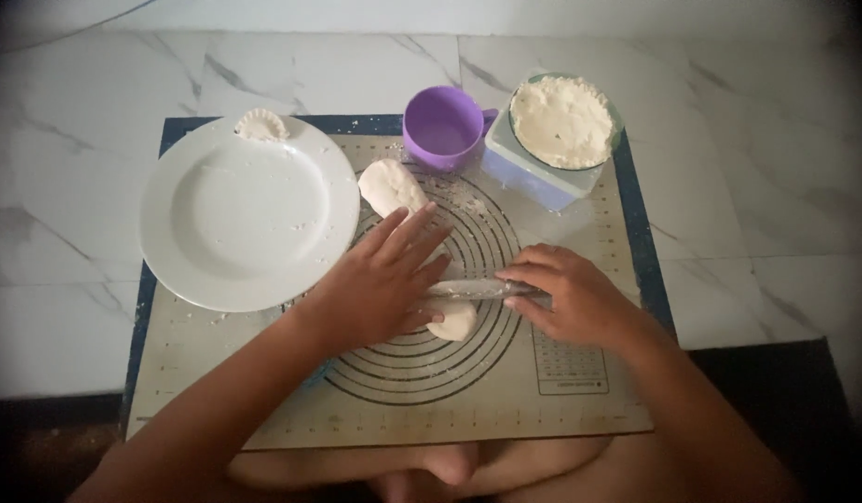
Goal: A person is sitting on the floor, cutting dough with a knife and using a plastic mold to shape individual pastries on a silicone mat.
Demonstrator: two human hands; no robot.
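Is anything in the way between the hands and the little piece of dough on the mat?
Only the thin rolling pin. Both the left hand and the right hand press on it, and it lies across the small dough piece. Nothing else visible sits between them on the mat.

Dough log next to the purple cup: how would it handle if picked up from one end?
The dough log looks soft and unsupported, so it would probably sag or stretch. Flour scattered on the mat suggests it is dusted, so likely only mildly sticky. Its rounded shape might roll slightly if pushed sideways.
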